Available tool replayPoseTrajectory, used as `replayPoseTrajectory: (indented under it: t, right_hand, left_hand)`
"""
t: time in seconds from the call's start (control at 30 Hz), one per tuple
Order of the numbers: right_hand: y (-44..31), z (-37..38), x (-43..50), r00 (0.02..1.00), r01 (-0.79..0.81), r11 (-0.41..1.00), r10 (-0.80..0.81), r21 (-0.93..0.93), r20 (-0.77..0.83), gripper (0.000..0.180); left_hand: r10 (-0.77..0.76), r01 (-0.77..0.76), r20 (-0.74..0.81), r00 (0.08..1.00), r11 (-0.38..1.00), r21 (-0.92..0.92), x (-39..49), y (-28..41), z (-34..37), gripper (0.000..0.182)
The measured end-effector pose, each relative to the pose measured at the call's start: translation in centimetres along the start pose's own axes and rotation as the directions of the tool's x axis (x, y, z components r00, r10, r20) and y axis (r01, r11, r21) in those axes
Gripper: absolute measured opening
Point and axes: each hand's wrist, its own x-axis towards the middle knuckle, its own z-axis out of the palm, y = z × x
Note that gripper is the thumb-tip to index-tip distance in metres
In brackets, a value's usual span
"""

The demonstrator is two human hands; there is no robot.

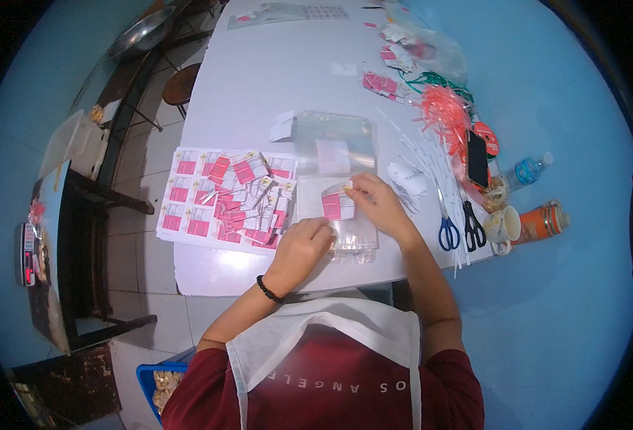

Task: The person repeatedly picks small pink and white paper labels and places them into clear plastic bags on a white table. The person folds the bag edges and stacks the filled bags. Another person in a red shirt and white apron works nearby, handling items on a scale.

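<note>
My right hand (376,207) pinches the upper right corner of a pink and white printed label (339,206). The label lies over a stack of clear plastic bags (308,188) in front of me. My left hand (307,251) has its fingers curled by the label's lower left corner, over the bags; whether it grips anything is hidden. Left of the bags, a heap of cut labels (246,207) rests on printed label sheets (176,236). A paler label (332,156) shows at the upper part of the bag stack.
At the right lie blue-handled scissors (449,234), black-handled scissors (475,228), white strips (426,156) and a phone (476,159). Beyond them are a mug (502,224), a water bottle (531,169) and pink ribbon (445,110). A stool (181,85) stands left of the table (273,64).
</note>
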Motion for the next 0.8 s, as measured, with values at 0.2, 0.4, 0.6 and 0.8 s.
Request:
replayPoseTrajectory:
  t: [0.2, 0.4, 0.6, 0.8]
  right_hand:
    - [1.3, 0.7, -0.3, 0.998, 0.055, 0.993, -0.053, -0.108, 0.017, 0.018]
    - [0.3, -0.2, -2.1, 0.998, 0.061, 0.972, -0.052, -0.229, 0.043, 0.040]
    - [0.3, -2.5, -5.2, 0.987, 0.124, 0.908, -0.069, -0.401, 0.147, 0.060]
    - [1.5, -2.7, -6.1, 0.964, 0.266, 0.814, -0.222, -0.516, 0.147, 0.039]
  left_hand:
    - [-0.027, 0.026, 0.030, 0.999, 0.998, 0.050, 0.4, -0.2, 0.2, 0.022]
    - [-0.050, 0.036, 0.190, 0.980, 0.996, 0.078, 2.1, -1.1, 0.0, 0.025]
    - [-0.070, 0.055, 0.198, 0.978, 0.995, 0.082, 3.5, -2.4, 0.9, 0.035]
    - [-0.038, 0.029, 0.194, 0.980, 0.999, 0.046, 4.0, -2.4, 0.2, 0.033]
